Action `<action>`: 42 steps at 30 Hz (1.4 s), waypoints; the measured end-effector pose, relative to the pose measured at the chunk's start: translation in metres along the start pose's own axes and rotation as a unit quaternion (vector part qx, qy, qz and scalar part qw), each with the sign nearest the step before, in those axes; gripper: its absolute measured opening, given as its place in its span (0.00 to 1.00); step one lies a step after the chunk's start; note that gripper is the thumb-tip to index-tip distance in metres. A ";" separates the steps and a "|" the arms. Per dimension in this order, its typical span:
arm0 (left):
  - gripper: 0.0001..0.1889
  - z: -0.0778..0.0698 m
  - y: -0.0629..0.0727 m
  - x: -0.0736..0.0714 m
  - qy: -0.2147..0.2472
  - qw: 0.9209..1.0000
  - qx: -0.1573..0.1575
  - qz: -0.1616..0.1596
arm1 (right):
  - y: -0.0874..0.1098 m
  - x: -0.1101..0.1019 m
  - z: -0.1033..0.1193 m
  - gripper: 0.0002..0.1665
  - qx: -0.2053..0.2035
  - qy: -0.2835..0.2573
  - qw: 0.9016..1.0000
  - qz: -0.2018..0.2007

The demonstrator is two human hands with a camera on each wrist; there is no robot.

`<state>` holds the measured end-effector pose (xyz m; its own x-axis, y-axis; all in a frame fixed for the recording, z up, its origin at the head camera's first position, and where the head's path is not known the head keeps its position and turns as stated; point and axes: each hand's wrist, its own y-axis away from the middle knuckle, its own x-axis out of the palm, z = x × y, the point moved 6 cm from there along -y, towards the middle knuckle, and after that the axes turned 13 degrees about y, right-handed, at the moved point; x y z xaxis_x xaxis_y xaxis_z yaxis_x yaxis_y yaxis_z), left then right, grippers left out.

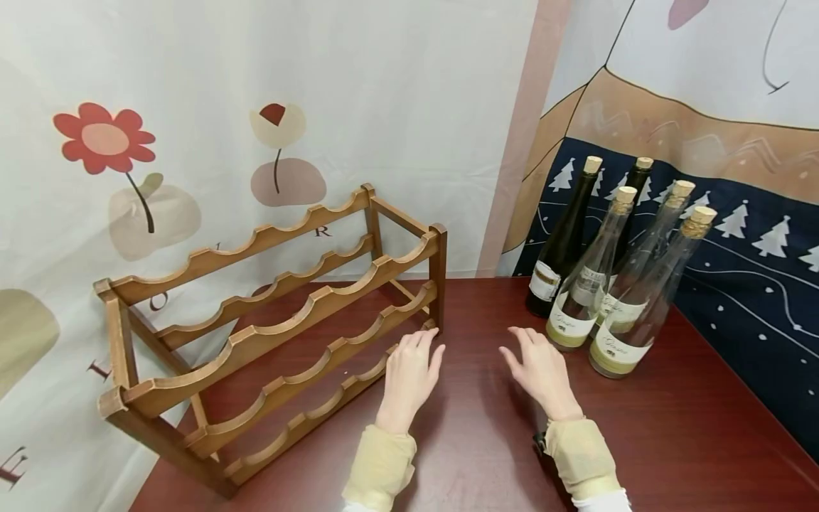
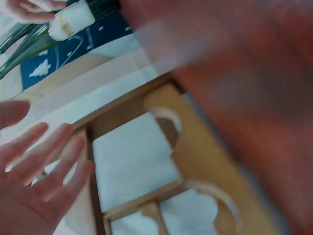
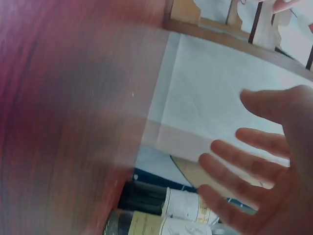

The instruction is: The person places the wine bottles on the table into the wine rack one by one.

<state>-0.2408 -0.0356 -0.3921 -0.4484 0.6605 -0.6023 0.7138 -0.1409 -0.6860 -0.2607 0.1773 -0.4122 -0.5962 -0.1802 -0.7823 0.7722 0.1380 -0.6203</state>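
My left hand (image 1: 409,371) is held over the table with its fingers loosely extended, right by the near right end of a wooden wine rack (image 1: 281,332). Nothing is in it; in the left wrist view its spread fingers (image 2: 54,169) overlap the rack's end. To the right, my right hand (image 1: 539,370) also holds nothing, fingers extended and thumb apart. Closest to it stands a clear corked bottle (image 1: 579,306) with a white and green label. Beside that are another clear bottle (image 1: 630,334) and a dark green bottle (image 1: 563,242).
The rack has scalloped rails on several levels and fills the table's left side. Further corked bottles stand behind the front ones at the right. A printed curtain (image 1: 409,107) hangs behind the dark red table (image 1: 480,455), and a navy patterned cloth (image 1: 755,299) hangs at the right.
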 end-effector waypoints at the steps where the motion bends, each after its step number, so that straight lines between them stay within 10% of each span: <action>1: 0.14 -0.003 -0.003 -0.006 0.002 1.000 0.014 -0.022 | -0.001 -0.004 -0.003 0.21 0.004 -0.003 1.000 -0.016; 11: 0.10 -0.017 -0.019 -0.078 -0.004 0.982 0.083 -0.169 | -0.007 -0.033 -0.046 0.17 0.076 -0.026 0.993 -0.083; 18: 0.09 -0.023 -0.024 -0.131 -0.043 0.947 0.141 -0.284 | -0.010 -0.065 -0.078 0.16 0.130 -0.033 0.981 -0.140; 23: 0.08 -0.022 -0.028 -0.158 -0.096 0.928 0.127 -0.337 | -0.009 -0.088 -0.098 0.16 0.182 -0.033 0.966 -0.183; 33: 0.10 0.001 -0.031 -0.165 -0.144 0.950 0.042 -0.275 | -0.008 -0.115 -0.130 0.19 0.267 -0.061 0.917 -0.290; 42: 0.09 0.009 -0.028 -0.161 -0.144 0.954 0.034 -0.259 | -0.023 -0.113 -0.150 0.32 0.339 -0.077 0.915 -0.205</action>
<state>-0.1934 -0.1443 -0.2796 -0.8681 0.4251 -0.2562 0.3243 0.0950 -0.9412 -0.2438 0.3402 -0.3177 -0.8687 -0.2247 -0.4415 0.4807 -0.5978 -0.6415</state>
